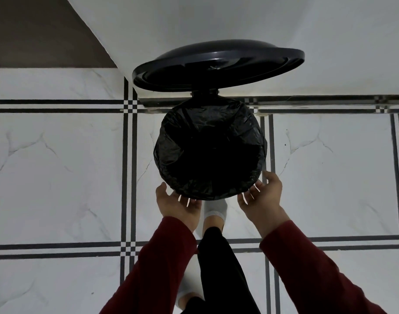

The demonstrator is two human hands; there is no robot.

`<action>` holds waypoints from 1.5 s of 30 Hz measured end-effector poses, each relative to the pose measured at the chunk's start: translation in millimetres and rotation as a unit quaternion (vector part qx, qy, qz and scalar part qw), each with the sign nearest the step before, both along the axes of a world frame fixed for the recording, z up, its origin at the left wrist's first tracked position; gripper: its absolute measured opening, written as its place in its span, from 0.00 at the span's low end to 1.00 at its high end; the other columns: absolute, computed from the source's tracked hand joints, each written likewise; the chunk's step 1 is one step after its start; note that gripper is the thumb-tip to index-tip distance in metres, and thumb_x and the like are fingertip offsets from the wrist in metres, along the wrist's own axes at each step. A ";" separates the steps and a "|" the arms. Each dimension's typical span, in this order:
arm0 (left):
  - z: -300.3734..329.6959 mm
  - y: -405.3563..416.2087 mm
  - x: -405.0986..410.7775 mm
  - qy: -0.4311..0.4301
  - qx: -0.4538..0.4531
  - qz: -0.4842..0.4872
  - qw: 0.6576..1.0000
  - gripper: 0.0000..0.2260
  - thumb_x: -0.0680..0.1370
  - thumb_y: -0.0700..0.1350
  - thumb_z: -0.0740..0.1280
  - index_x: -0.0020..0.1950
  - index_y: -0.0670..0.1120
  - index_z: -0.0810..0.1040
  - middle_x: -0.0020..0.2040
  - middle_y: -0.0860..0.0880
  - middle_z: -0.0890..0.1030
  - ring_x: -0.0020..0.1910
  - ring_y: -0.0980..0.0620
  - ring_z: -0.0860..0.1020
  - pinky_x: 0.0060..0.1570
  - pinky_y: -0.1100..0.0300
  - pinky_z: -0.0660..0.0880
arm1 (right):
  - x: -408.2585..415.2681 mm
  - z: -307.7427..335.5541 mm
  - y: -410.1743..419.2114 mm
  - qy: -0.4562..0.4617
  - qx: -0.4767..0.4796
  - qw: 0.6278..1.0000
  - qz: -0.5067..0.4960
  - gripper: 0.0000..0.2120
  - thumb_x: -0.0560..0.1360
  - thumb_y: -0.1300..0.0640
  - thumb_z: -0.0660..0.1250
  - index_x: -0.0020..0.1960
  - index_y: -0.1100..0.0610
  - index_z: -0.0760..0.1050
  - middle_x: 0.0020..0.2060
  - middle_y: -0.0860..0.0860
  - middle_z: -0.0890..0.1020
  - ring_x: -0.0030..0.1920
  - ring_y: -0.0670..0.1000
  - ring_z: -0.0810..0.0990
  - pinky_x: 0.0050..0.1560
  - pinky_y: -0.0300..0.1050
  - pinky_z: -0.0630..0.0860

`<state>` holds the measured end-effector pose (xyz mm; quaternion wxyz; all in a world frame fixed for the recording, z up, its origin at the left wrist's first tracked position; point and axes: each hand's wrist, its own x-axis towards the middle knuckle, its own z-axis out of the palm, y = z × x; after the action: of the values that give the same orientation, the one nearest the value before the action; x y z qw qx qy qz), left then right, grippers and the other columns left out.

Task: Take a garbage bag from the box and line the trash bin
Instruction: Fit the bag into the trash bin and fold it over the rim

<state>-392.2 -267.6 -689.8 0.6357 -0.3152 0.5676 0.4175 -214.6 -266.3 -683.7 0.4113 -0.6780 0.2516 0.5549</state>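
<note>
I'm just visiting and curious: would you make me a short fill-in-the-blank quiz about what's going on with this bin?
1. The round dark plastic lid of the trash bin stands ____.
2. The crinkled plastic garbage bag folded over the bin's rim is ____ in colour.
3. The left hand and the right hand are at the bin's ____ edge, nearest the person.
4. Both arms wear dark ____ sleeves.

Missing words: open; black; front; red
</note>
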 end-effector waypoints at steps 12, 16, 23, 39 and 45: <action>-25.7 29.6 -41.3 0.059 0.043 -0.153 0.986 0.11 0.80 0.39 0.65 0.60 0.42 0.81 0.58 0.43 0.83 0.54 0.44 0.83 0.47 0.51 0.83 | 35.8 -23.1 32.2 0.026 0.078 0.996 0.030 0.08 0.73 0.61 0.61 0.35 0.55 0.70 0.30 0.50 0.73 0.31 0.51 0.76 0.48 0.45 0.81; -27.1 36.4 -49.1 0.112 0.053 -0.215 0.969 0.10 0.82 0.40 0.63 0.58 0.42 0.81 0.57 0.45 0.84 0.50 0.47 0.83 0.42 0.55 0.82 | 44.9 -26.8 34.9 0.011 0.085 0.994 0.070 0.06 0.71 0.61 0.65 0.48 0.58 0.78 0.40 0.53 0.79 0.41 0.54 0.81 0.56 0.50 0.81; -21.8 39.3 -54.1 0.178 0.074 -0.255 0.948 0.08 0.79 0.41 0.64 0.53 0.46 0.82 0.50 0.49 0.85 0.50 0.46 0.83 0.48 0.52 0.83 | 47.1 -25.7 41.2 -0.022 0.083 0.992 0.096 0.16 0.75 0.60 0.65 0.61 0.63 0.80 0.47 0.54 0.83 0.46 0.54 0.83 0.64 0.52 0.78; -6.5 52.1 -49.2 0.226 0.057 -0.242 0.942 0.13 0.80 0.52 0.71 0.62 0.49 0.82 0.57 0.50 0.85 0.56 0.49 0.83 0.50 0.49 0.83 | 43.5 -15.1 49.4 -0.127 0.074 0.980 0.134 0.04 0.73 0.58 0.73 0.48 0.54 0.81 0.43 0.48 0.84 0.44 0.50 0.81 0.44 0.43 0.78; -11.4 57.6 -52.2 0.246 0.062 -0.233 0.939 0.07 0.80 0.45 0.70 0.58 0.48 0.81 0.54 0.48 0.86 0.51 0.48 0.85 0.47 0.53 0.82 | 45.2 -17.9 50.7 -0.135 0.080 0.981 0.114 0.06 0.73 0.62 0.70 0.50 0.56 0.82 0.39 0.50 0.83 0.37 0.48 0.80 0.39 0.40 0.78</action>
<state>-444.4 -210.0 -701.1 0.5742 -0.0219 0.7367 0.3563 -169.5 -215.6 -701.6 0.4288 -0.7358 0.0696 0.5194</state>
